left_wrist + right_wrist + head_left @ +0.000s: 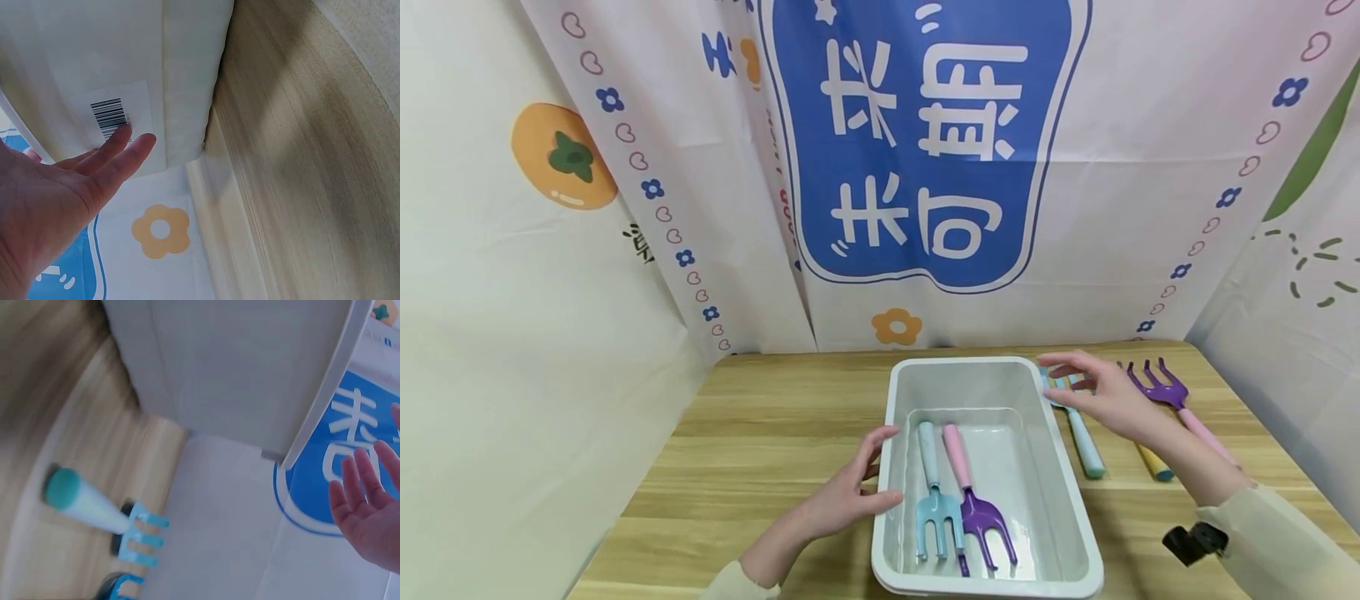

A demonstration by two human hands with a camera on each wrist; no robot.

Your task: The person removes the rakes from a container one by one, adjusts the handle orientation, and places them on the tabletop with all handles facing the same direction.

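A pale grey-white rectangular plastic tub with rounded corners [966, 383] stands on a wood-grained tabletop [775, 433]. Inside the tub lie two small hand forks side by side, handles toward its far end: one all light blue [937, 502], the other with a purple head and a pink handle [976, 510].

To the right of the tub lie three more tools: a light-blue fork with a straight handle [1082, 442] just beside it, a yellow handle with a blue end [1152, 461] farther out, its head mostly hidden behind the arm, and a purple-headed fork with a pink handle [1165, 392] near that. Judging by this layout, the work looks partway along, with two tools in the tub and three outside it.

The left hand [842, 496] is at the tub's left side, fingers and thumb spread apart, gripping nothing; whether the fingertips touch the wall is unclear. The right hand [1105, 396] hangs by the tub's far right corner, above the outside light-blue fork, its fingers loosely bent and parted, with nothing in its grasp.
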